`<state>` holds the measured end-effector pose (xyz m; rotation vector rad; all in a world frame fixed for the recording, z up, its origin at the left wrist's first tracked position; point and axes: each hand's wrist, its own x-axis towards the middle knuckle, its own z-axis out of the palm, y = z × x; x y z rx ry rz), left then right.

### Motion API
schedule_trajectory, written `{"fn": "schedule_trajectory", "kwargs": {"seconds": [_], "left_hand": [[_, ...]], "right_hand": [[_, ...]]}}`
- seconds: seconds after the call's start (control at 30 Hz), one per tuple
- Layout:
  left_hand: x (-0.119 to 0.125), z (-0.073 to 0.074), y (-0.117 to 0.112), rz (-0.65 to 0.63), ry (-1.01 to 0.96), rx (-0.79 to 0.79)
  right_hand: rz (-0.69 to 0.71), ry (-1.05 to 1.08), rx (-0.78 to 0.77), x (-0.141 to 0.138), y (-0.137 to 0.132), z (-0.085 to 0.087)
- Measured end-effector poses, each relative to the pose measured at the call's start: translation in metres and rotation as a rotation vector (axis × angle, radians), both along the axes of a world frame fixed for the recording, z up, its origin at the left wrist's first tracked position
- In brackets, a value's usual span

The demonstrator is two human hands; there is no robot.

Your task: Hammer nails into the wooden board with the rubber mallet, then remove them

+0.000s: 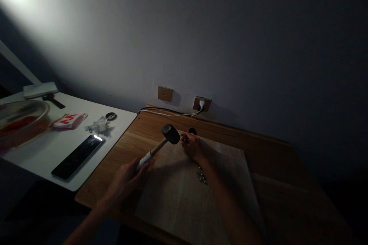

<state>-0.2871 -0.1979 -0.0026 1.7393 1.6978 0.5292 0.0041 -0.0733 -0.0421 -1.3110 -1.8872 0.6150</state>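
My left hand [129, 176] is wrapped round the handle of a mallet [170, 134] with a dark, barrel-shaped head, raised above the board. My right hand [192, 146] has curled fingers near the far edge of a pale wooden board [175, 199]; whatever they hold is too dark and small to make out. Just beyond those fingers sits a small round dark object [193, 131]. Several small shiny metal pieces [202, 178] lie on the board beside my right forearm.
A wooden table [138, 130] carries the board. On the adjoining white table [120, 122] are a phone [79, 157], a crumpled clear wrapper [99, 125], a red-and-white packet [69, 121], a clear bowl [23, 122] and a lamp base [40, 89]. A white cable [169, 115] runs to a wall socket [202, 104].
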Motion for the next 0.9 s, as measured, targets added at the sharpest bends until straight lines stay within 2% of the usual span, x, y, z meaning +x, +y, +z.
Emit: {"fn": "schedule_trajectory", "kwargs": {"seconds": [0.2, 0.33, 0.5, 0.6, 0.7, 0.8, 0.9], "left_hand": [[0.006, 0.014, 0.014, -0.053, 0.242, -0.01], [0.017, 0.026, 0.02, -0.106, 0.388, 0.024], [0.026, 0.038, 0.022, -0.15, 0.536, -0.005], [0.024, 0.037, 0.02, -0.135, 0.477, 0.003], [0.022, 0.031, 0.017, -0.112, 0.313, 0.058], [0.023, 0.024, 0.016, -0.1, 0.139, 0.149], [0.026, 0.02, 0.016, -0.092, 0.037, 0.166]], "right_hand": [[-0.015, 0.002, 0.011, -0.001, 0.003, -0.001], [0.028, 0.034, -0.019, 0.006, 0.001, 0.001], [0.092, 0.061, -0.048, 0.028, -0.004, 0.024], [0.127, -0.077, -0.119, 0.046, -0.016, 0.047], [0.198, -0.201, -0.235, 0.06, -0.037, 0.063], [0.267, -0.255, -0.307, 0.064, -0.061, 0.068], [0.256, -0.314, -0.283, 0.061, -0.076, 0.063]]}}
